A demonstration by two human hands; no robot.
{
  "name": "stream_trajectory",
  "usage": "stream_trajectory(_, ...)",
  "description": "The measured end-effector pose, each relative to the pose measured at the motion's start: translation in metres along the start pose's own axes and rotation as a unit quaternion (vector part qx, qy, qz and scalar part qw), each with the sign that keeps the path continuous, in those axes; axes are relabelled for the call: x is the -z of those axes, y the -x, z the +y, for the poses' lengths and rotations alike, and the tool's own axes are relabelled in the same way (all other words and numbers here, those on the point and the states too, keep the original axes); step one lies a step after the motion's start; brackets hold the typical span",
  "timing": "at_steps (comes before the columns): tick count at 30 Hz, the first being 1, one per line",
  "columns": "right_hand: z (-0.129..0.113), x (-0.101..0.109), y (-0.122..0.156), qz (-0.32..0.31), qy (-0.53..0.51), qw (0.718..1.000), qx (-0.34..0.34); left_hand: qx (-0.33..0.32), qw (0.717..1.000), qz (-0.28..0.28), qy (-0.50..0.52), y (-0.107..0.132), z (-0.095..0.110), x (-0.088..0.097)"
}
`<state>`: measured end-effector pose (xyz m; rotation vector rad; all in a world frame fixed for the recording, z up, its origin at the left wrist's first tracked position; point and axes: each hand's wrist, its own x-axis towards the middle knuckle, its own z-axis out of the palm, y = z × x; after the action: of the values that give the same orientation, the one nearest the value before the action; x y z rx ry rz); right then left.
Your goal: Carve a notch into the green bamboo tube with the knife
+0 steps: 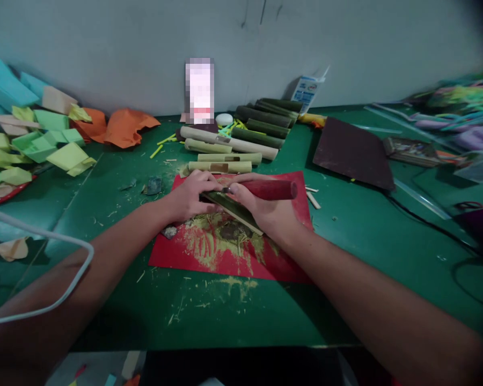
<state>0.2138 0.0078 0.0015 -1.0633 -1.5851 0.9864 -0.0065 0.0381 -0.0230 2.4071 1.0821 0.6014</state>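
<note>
A green bamboo piece [234, 208] lies slanted over a red sheet [279, 268], its pale cut edge facing me. My left hand [195, 195] grips the far-left end of the bamboo, fingers closed around it. In my right hand [265, 206] is a red-handled carving tool [271, 190], the handle pointing right. Its short metal part meets the bamboo close to my left fingertips; the cutting tip is hidden. The right palm lies against the bamboo's near-right part. Yellowish dust and shavings [209, 244] cover much of the sheet, with a dark patch under the bamboo.
Beyond the sheet lie several bamboo tubes [225, 166], some with cut slots. A phone [200, 91] leans on the wall. Folded coloured papers [44, 136] pile up at left, near a white cable [86, 268]. At right are a dark board [352, 153] and a black cord [426, 220].
</note>
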Motion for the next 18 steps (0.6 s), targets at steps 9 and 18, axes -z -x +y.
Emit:
stream_trajectory(9,-0.006,-0.001,-0.001,-0.013,0.007,1.000,-0.009,0.002,1.000,-0.003,-0.003,0.000,0.000,0.001)
stream_trajectory(18,-0.013,0.000,0.003,0.000,0.060,0.998,-0.030,-0.001,1.000,0.000,-0.006,0.001,0.000,0.001)
